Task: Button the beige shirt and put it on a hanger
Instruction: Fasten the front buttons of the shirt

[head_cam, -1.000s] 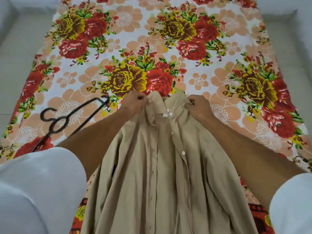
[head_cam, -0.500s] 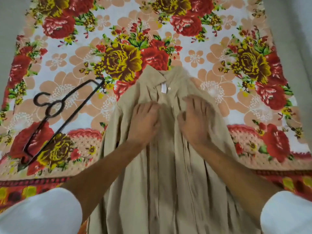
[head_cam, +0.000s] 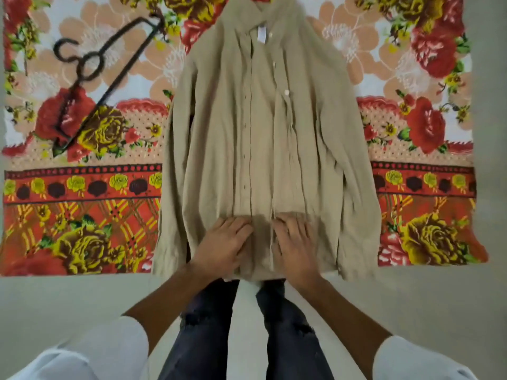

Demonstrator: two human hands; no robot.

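Beige long-sleeved shirt (head_cam: 263, 133) lay front-up, left hand (head_cam: 222, 242) and right hand (head_cam: 295, 242) pressed flat near its hem, probably smoothing it for buttoning.

nothing could be read; the small white tag (head_cam: 260, 34) at the collar of the beige shirt (head_cam: 219, 138), top centre, was too blurred.

Beige shirt (head_cam: 233, 149): long-sleeved, wrinkled, laid flat, front side up, centre of frame. Collar at top centre, hem at lower centre; both sleeves run straight down along its sides. White neck label shows inside the open collar. Pale buttons sit exposed on the front edge right of centre, undone; lower ones hard to tell.

Hanger (head_cam: 109, 83): dark, thin, upper left of frame, lying flat and slanted, hook leftward. Well apart from the shirt.
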